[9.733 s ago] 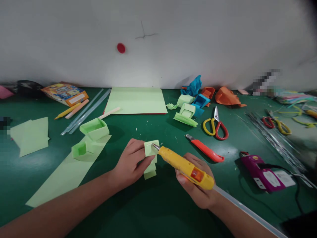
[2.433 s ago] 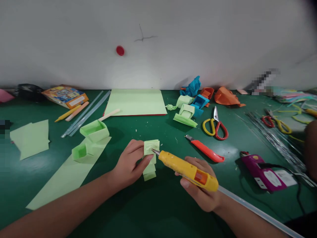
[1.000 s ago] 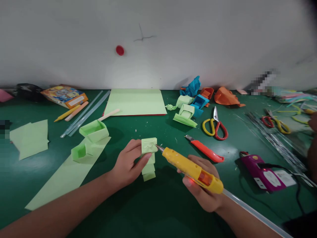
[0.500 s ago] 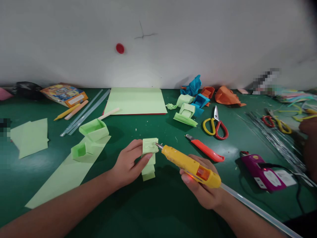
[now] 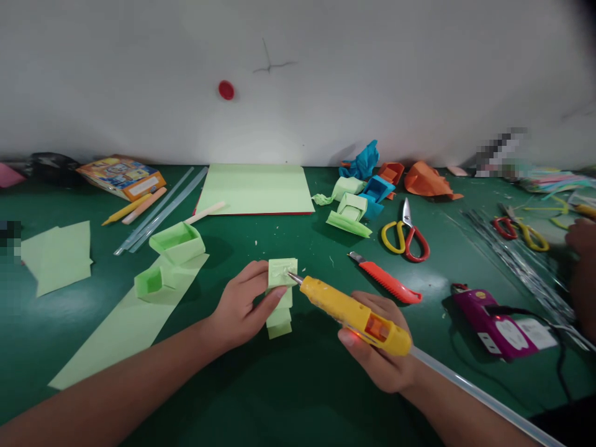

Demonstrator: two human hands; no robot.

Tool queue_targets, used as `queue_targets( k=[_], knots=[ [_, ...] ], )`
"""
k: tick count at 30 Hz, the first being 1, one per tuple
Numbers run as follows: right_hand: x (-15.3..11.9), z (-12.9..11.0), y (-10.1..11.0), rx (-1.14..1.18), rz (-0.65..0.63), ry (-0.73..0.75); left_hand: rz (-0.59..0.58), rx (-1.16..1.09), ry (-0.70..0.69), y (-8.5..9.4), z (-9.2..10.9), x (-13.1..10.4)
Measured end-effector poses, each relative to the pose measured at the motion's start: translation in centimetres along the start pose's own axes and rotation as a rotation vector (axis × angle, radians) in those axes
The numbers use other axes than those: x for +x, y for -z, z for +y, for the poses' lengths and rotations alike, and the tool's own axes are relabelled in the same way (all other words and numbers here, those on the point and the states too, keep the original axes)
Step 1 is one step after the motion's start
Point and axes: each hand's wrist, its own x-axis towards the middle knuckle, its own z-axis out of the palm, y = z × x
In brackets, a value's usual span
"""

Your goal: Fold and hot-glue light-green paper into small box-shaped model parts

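Between the thumb and fingers of my left hand (image 5: 246,304) is a folded strip of light green paper (image 5: 282,271), its lower folds hanging below the thumb. My right hand (image 5: 379,347) is wrapped round a yellow hot glue gun (image 5: 354,310) with a long clear glue stick (image 5: 475,391) coming out of its back. The metal nozzle touches, or nearly touches, the top face of the folded paper, where shiny glue shows. Left of my left hand, two small green paper boxes (image 5: 177,243) rest by a long green paper strip (image 5: 125,329).
A red utility knife (image 5: 390,282) and scissors (image 5: 406,233) lie to the right, near a purple power strip (image 5: 498,323) with a black cord. Green card (image 5: 256,189) lies against the wall. Folded blue, orange and green paper pieces (image 5: 351,207) sit behind. Another person's hand (image 5: 582,239) is at the right edge.
The glue gun has shifted slightly left, its nozzle moving across the top of the folded paper. My left hand stays in place. The other person's hand has moved slightly.
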Motion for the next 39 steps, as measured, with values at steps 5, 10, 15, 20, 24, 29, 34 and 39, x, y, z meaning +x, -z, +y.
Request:
queue_targets(
  k=[5,10,15,20,24,29,34,39],
  knots=[
    [0.05,-0.02,-0.02,0.014,0.001,0.0,-0.018,0.022,0.004,0.22,0.22,0.29],
    [0.41,-0.19,0.23,0.042,0.017,0.023,-0.034,0.041,0.004,0.33,0.2,0.26],
    [0.72,-0.69,0.26,-0.022,0.06,0.076,-0.02,-0.012,-0.006,0.25,0.27,0.36],
    [0.9,-0.85,0.22,-0.032,0.018,0.079,-0.059,-0.059,0.007,0.34,0.48,0.49],
    [0.75,-0.69,0.17,-0.053,0.015,0.094,-0.072,-0.087,0.023,0.28,0.42,0.24],
    [0.26,-0.38,-0.02,-0.03,-0.029,0.058,-0.08,-0.098,0.05,0.12,0.29,-0.04],
    [0.04,-0.1,-0.22,-0.018,-0.049,0.047,-0.079,-0.093,0.028,0.17,0.33,0.05],
    [0.09,-0.03,-0.27,-0.031,-0.056,0.048,-0.077,-0.082,0.03,0.22,0.43,0.16]
  ],
)
